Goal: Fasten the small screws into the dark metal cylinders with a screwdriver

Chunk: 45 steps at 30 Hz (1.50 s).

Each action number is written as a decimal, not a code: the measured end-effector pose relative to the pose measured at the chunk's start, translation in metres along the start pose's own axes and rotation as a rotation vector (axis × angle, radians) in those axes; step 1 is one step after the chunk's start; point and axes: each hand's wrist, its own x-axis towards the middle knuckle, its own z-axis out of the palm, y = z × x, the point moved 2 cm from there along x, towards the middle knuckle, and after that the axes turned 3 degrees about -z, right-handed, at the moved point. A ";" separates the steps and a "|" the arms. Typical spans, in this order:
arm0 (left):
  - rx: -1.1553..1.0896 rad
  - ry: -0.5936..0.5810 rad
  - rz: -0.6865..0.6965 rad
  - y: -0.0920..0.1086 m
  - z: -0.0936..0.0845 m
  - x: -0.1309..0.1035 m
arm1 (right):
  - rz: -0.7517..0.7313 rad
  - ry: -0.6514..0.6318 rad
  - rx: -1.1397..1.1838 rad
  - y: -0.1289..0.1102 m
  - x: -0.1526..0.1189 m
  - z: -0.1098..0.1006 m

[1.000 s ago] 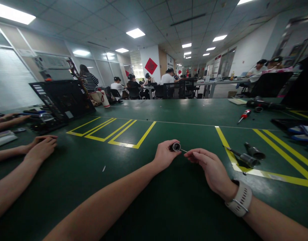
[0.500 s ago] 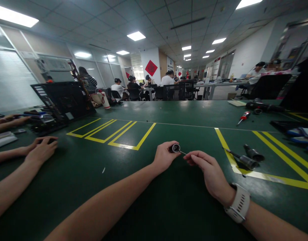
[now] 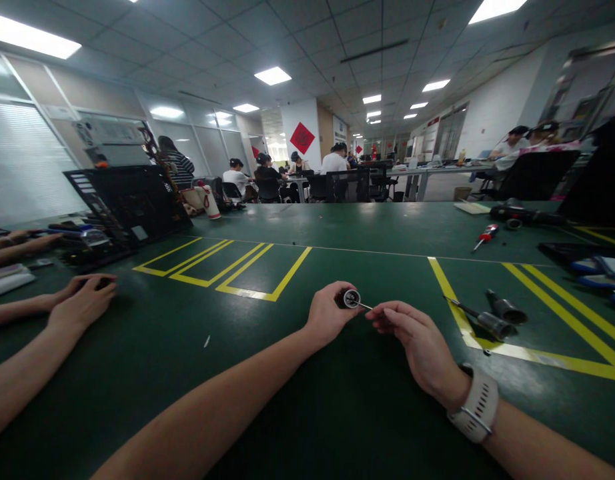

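Observation:
My left hand [image 3: 328, 312] is closed around a short dark cylindrical part [image 3: 351, 298], whose round open end with a pale rim faces me. A thin metal rod [image 3: 363, 306] is pinched in the fingers of my right hand [image 3: 408, 333], and its far tip meets the opening of the cylinder. Whether the rod is a pick or a small screwdriver I cannot tell. To the right of my hands lie a dark cylindrical part with a long thin shaft [image 3: 492, 325] and a second dark cylindrical part [image 3: 507, 307], both on the green table [image 3: 267, 413].
Yellow tape [image 3: 292, 273] marks boxes on the table. A red screwdriver [image 3: 486, 236] and a black tool [image 3: 527, 215] lie at the far right, blue-handled tools [image 3: 600, 268] nearer. Another person's hands [image 3: 85, 300] rest at the left. A black rack [image 3: 130, 200] stands behind them.
The rod's tip has shifted from the cylinder's lower rim to its opening. The cylinder's open end has turned slightly; both hands stay nearly where they were.

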 end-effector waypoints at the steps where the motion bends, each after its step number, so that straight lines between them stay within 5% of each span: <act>1: 0.062 0.007 0.002 0.003 -0.001 -0.001 | -0.010 -0.002 0.000 0.000 0.000 0.000; 13: 0.154 -0.076 0.095 0.006 -0.003 0.003 | -0.134 -0.041 -0.143 -0.003 -0.005 0.001; 19: 0.016 -0.134 -0.008 0.002 0.001 0.000 | -0.208 -0.036 -0.420 -0.013 -0.012 0.007; 30: 0.280 -0.124 -0.051 0.009 0.001 -0.003 | -0.329 -0.025 -0.592 -0.020 -0.019 0.013; 37: 0.302 -0.140 0.057 0.011 0.001 -0.003 | -0.206 -0.026 -0.385 -0.012 -0.011 0.006; 45: 0.206 -0.133 0.021 0.006 0.002 -0.001 | -0.090 -0.016 -0.093 -0.004 -0.005 0.001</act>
